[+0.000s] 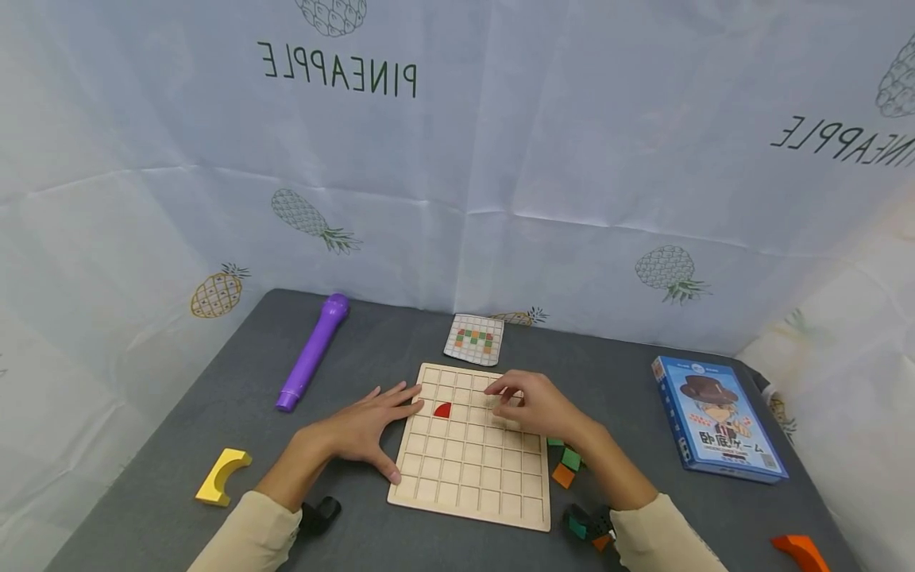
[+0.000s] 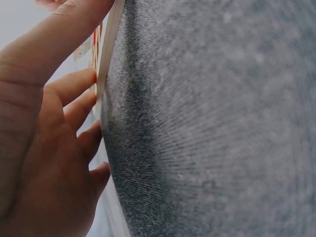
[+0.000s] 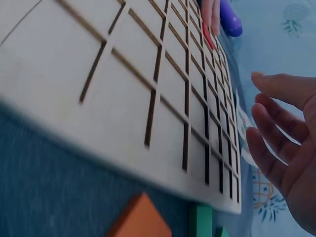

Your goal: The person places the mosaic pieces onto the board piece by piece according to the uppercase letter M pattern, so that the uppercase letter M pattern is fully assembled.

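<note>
- Pale wooden grid board (image 1: 465, 473) flat on dark grey table (image 1: 615, 381), between my hands. Looks light, stiff, not slippery; I'd take it by opposite edges.
- Flat red quarter-circle tile (image 1: 443, 411) on a left-side square; probably light, hard. Pinch its rim.
- My left hand (image 1: 364, 429): fingers spread, touching board's left edge, gripping nothing.
- My right hand (image 1: 536, 403): half-open, loosely curved over far right squares; nothing visible in it.
- Small green block (image 1: 571, 458), orange block (image 1: 563, 476) near right edge; they'd obstruct sliding right. White patterned card (image 1: 474, 357) beyond far edge.
</note>
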A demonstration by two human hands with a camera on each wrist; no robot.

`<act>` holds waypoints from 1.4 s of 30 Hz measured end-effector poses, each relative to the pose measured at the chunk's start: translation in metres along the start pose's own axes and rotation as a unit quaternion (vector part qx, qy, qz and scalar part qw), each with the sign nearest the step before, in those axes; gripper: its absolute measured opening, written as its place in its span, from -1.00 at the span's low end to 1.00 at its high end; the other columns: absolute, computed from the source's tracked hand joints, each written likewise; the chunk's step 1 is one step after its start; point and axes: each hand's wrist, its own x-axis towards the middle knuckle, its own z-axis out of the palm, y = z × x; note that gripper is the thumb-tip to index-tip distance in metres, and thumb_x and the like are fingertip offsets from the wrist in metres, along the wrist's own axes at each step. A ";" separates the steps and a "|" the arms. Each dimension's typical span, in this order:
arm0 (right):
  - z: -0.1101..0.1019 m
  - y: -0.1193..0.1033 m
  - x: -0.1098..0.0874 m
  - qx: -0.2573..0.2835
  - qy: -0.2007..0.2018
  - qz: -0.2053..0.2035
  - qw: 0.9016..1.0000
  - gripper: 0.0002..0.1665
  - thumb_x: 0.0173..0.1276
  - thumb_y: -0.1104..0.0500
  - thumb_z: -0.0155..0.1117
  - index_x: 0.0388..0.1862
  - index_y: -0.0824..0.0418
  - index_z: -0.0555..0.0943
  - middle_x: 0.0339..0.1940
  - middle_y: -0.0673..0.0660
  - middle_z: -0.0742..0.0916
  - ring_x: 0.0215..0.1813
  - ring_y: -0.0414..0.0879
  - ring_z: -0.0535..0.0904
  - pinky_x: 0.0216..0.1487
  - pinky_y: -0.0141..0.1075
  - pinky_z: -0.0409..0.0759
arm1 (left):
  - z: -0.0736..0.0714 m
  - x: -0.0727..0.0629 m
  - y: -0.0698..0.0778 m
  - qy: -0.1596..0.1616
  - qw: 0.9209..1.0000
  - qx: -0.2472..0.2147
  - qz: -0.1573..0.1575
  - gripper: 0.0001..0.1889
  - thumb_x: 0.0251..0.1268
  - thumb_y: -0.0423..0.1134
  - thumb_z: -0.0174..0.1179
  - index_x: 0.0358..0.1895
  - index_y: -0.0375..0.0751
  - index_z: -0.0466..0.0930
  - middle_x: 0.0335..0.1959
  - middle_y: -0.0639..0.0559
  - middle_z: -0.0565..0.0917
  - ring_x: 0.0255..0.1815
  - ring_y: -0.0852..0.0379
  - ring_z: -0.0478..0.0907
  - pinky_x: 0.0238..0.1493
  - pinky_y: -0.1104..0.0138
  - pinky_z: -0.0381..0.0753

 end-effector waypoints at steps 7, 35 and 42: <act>-0.021 0.016 -0.024 -0.021 0.023 0.002 1.000 -0.69 0.42 0.20 0.37 0.11 0.21 0.71 0.02 0.18 0.76 -0.05 -0.01 0.68 -0.30 -0.40 0.61 | 0.000 0.000 -0.001 0.002 1.000 0.002 -0.003 0.24 -0.20 0.20 0.62 0.61 -0.16 0.17 0.71 -0.12 0.06 0.73 -0.30 -0.11 0.62 -0.37 -0.15; -0.035 0.079 -0.069 -0.053 0.058 0.054 0.995 -0.61 0.35 0.06 0.46 0.14 0.04 0.72 0.14 0.07 0.76 0.17 0.10 0.65 0.16 -0.04 0.66 | 0.002 -0.001 -0.004 0.003 1.000 -0.005 0.004 0.24 -0.19 0.20 0.62 0.61 -0.16 0.17 0.70 -0.14 0.06 0.72 -0.35 -0.12 0.59 -0.41 -0.18; -0.037 0.083 -0.070 -0.049 0.056 0.059 0.995 -0.63 0.31 0.09 0.49 0.10 0.03 0.73 0.13 0.10 0.76 0.09 0.03 0.63 -0.03 -0.33 0.63 | 0.001 0.000 -0.002 0.003 1.000 -0.005 0.006 0.24 -0.18 0.20 0.62 0.61 -0.15 0.17 0.70 -0.13 0.06 0.72 -0.34 -0.12 0.60 -0.40 -0.18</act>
